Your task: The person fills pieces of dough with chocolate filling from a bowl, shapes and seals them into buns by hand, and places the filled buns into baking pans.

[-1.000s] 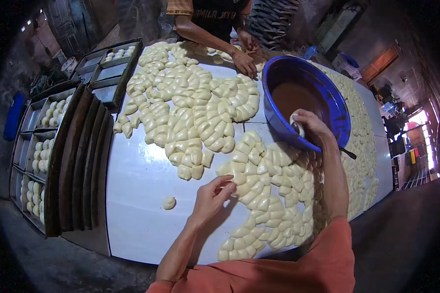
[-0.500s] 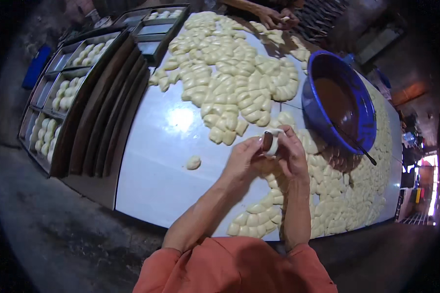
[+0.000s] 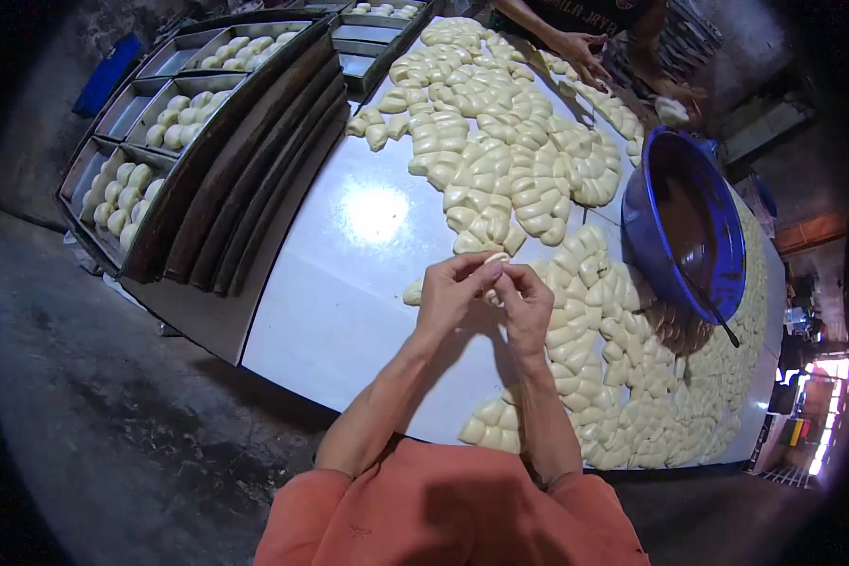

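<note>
Orange short-sleeved shirt, sleeves apparently ending above elbows; forearms bare.

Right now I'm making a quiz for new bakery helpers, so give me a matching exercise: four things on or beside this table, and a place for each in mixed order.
Things:
1. dough piece
2. blue bowl
3. metal trays
4. lone dough piece

Places:
A. along the table's left side, holding shaped rolls
B. pinched between left hand and right hand
C. on the white table, just left of the hands
D. at the table's right side, with brown filling inside

Pairs: 1-B, 2-D, 3-A, 4-C
</note>
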`<state>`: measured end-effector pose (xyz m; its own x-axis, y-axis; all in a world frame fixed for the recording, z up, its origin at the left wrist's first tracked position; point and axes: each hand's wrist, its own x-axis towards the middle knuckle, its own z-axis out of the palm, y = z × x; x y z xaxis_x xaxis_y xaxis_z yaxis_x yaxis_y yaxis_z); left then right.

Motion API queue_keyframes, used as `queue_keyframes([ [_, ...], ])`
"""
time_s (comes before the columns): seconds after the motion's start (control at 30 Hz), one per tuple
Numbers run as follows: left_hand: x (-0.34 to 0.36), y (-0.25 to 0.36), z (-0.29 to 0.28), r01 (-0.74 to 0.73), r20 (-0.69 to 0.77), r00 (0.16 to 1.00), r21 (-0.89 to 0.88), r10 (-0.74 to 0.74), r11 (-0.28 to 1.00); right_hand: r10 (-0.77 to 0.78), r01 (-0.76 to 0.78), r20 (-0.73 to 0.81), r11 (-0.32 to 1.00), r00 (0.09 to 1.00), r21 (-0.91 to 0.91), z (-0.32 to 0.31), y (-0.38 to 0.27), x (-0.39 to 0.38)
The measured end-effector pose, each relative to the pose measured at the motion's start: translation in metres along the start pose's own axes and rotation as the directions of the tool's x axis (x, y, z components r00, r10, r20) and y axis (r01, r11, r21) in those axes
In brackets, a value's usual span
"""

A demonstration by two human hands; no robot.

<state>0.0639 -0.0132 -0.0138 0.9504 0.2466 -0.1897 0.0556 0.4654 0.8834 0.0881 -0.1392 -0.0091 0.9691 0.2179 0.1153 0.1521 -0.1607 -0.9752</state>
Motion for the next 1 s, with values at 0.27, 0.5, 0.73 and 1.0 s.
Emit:
queue_keyframes([
  [0.27, 0.001, 0.024, -0.019, 0.273, 0.068, 0.958, 0.083, -0.278, 0.959, -0.004, -0.017, 0.288, 0.997, 0.958, 0.072, -0.018, 0.007, -0.011],
  [0.5, -0.015, 0.014, -0.015, 0.183, 0.146, 0.969, 0.104, -0.197, 0.978, -0.116, 0.190, -0.275, 0.947, 0.954, 0.259, 0.019, 0.012, -0.015],
  [0.73, -0.032, 0.017, -0.015, 0.114, 0.273, 0.937, 0.348, -0.217, 0.930, -0.116, 0.121, -0.150, 0.992, 0.982, 0.022, -0.001, 0.029, -0.012],
  [1.0, -0.035, 0.006, -0.032, 0.202, 0.023, 0.976, 0.271, -0.216, 0.941, -0.197, 0.236, 0.228, 0.959, 0.953, -0.155, -0.013, -0.008, -0.028],
])
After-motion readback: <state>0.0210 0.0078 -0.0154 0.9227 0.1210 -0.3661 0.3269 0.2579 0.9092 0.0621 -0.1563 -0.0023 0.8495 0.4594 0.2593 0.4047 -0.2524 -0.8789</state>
